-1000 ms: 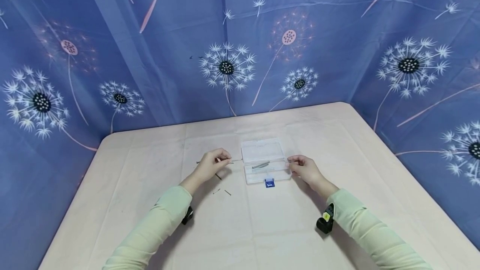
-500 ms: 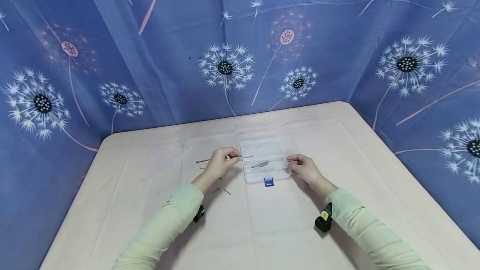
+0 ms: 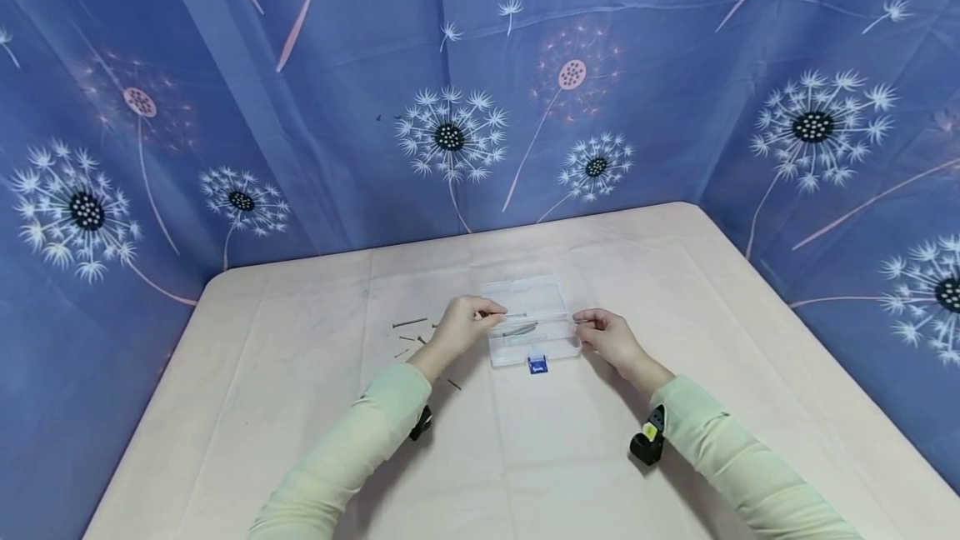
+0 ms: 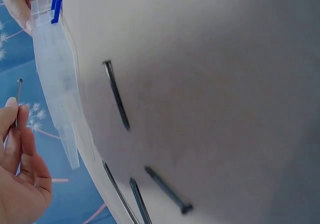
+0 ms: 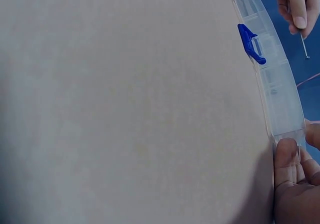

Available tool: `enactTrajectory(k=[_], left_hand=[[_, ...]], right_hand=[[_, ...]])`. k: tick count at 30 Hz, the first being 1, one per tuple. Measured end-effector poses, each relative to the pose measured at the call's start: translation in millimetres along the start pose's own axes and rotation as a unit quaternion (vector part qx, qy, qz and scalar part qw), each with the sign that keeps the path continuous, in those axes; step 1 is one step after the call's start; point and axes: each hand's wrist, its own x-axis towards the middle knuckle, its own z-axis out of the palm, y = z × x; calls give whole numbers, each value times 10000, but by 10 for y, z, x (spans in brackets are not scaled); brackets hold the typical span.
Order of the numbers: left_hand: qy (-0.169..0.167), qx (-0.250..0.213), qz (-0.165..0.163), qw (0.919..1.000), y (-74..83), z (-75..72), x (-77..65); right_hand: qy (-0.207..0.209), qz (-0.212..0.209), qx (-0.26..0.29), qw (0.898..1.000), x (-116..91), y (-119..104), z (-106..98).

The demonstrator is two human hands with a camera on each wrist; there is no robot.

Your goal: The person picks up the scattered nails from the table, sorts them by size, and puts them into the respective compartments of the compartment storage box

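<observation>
My left hand (image 3: 461, 325) pinches a nail (image 4: 19, 90) between thumb and fingers, its head end pointing right, above the clear plastic box (image 3: 555, 351). The box lies with its lid (image 3: 525, 294) raised at the back and a blue latch (image 3: 537, 364) at the front. Inside it lie some nails (image 3: 521, 329), partly blurred by the plastic. At the box's right end my right hand (image 3: 611, 340) grips the wall between thumb and fingers, as the right wrist view shows.
Several loose nails lie left of the box, among them a long one (image 3: 409, 322) and a shorter one (image 3: 454, 384). My left forearm passes over part of that area. A blue patterned curtain (image 3: 337, 148) stands behind the pale tabletop (image 3: 585, 457).
My left hand has moved right with the nail, from beside the box to above it, uncovering loose nails on the table. The right hand has stayed at the box's right end.
</observation>
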Motion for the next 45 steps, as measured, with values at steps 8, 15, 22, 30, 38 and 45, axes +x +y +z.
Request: enactTrajectory(k=[8,15,22,30,38,45], left_hand=[[-193,421,161,9988,-1,79,41],[-269,971,189,9947,45,135,63],[-141,1402,308,9895,83,223,67],[-326,1420,450,9883,122,274,41],[-176,1626,522,9852,93,116,-3],[-94,1717,406,9843,12,-79,-28]], right_hand=[[-66,-60,-25,10000,35,-35,36],[-93,-70,62,9999,59,-57,51],[-84,-50,-60,9999,32,-57,63],[-35,-14,-149,9999,-59,-31,34],[-95,-22,-202,9997,-60,-7,35],[-120,-14,-209,9997,-55,-35,37]])
